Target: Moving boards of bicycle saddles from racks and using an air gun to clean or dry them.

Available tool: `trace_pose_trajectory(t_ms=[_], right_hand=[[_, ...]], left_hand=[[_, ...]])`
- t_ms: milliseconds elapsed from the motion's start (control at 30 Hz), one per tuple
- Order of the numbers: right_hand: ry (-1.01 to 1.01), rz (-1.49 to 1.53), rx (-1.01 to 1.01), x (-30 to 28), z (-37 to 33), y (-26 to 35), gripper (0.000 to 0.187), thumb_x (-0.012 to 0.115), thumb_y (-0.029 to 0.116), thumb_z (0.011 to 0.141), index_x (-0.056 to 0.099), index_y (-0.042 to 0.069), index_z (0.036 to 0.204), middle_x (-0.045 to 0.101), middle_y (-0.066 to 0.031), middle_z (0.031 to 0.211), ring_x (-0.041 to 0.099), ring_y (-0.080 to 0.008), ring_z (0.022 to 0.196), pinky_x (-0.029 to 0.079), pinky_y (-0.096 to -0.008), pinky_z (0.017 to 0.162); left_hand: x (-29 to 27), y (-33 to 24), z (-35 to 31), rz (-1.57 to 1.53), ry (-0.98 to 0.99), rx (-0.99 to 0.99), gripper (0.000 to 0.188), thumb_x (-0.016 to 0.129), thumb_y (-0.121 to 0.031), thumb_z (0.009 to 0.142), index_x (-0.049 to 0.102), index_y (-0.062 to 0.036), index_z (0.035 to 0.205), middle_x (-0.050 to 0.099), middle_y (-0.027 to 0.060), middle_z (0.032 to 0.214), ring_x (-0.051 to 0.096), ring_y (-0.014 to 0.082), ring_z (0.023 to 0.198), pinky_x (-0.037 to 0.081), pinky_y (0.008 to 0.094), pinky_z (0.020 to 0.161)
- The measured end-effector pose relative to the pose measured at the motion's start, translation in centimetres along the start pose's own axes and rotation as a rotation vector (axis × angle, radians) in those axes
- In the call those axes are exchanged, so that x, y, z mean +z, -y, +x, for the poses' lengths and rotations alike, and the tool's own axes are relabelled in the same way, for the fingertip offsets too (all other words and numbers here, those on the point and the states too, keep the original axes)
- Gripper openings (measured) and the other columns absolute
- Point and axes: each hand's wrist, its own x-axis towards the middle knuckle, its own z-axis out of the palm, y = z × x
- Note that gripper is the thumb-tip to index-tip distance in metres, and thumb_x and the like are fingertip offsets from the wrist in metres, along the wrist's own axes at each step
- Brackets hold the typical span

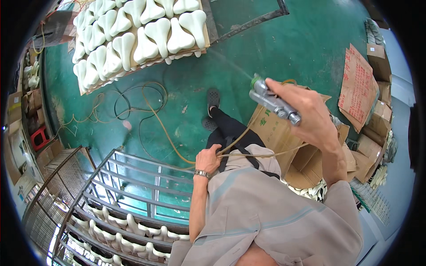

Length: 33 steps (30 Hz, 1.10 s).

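My right hand (pixel 306 108) is wrapped round a silver spray gun (pixel 275 104) with a green ring near its nozzle. A faint mist streams from the nozzle toward the upper left. At my waist, my left hand (pixel 207 159) is closed round a yellowish hose (pixel 262 155), which runs from it toward the spray gun side and loops off across the floor. Rows of pale bicycle saddle shapes (pixel 157 33) lie side by side on a stacked board (pixel 106 80) at the upper left, apart from the gun.
A metal rack (pixel 133 170) at the lower left carries more saddle shapes (pixel 128 228). Hose coils (pixel 137 97) lie on the green floor (pixel 191 71). Beside my right leg stands an opened cardboard box (pixel 277 137); further boxes (pixel 379 117) line the right wall.
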Motion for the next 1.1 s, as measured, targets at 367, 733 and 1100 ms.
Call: trace_pose_trajectory(t_ms=[367, 733, 1100], right_hand=[[-0.086, -0.055, 0.024, 1.6, -0.8, 0.4, 0.074, 0.07, -0.014, 0.075, 0.059, 0.004, 0.146, 0.072, -0.0218, 0.118, 0.07, -0.0398, 0.101, 0.055, -0.0425, 0.089], [-0.033, 0.028, 0.086, 0.2, -9.6, 3.1, 0.081, 0.059, -0.019, 0.067, 0.06, 0.004, 0.145, 0.073, -0.021, 0.11, 0.071, -0.0404, 0.098, 0.055, -0.0429, 0.085], [-0.31, 0.128, 0.403, 0.0, -25.0, -0.3, 0.058, 0.076, 0.007, 0.089, 0.061, 0.008, 0.145, 0.068, -0.0183, 0.115, 0.066, -0.0349, 0.093, 0.053, -0.0391, 0.085]], left_hand=[[1.1, 0.5, -3.5, -0.005, -0.022, 0.002, 0.041, 0.072, -0.01, 0.081, 0.072, -0.0167, 0.121, 0.075, 0.0183, 0.086, 0.072, 0.0401, 0.085, 0.057, 0.0507, 0.077], [1.3, 1.8, -4.1, 0.044, -0.066, 0.045, 0.031, 0.073, -0.018, 0.087, 0.073, -0.0181, 0.118, 0.074, 0.0206, 0.085, 0.072, 0.0423, 0.083, 0.057, 0.0532, 0.074], [-0.3, -1.1, -0.9, 0.124, -0.186, 0.317, 0.025, 0.077, -0.024, 0.091, 0.073, -0.0224, 0.116, 0.07, 0.016, 0.073, 0.069, 0.0389, 0.071, 0.052, 0.0508, 0.062]])
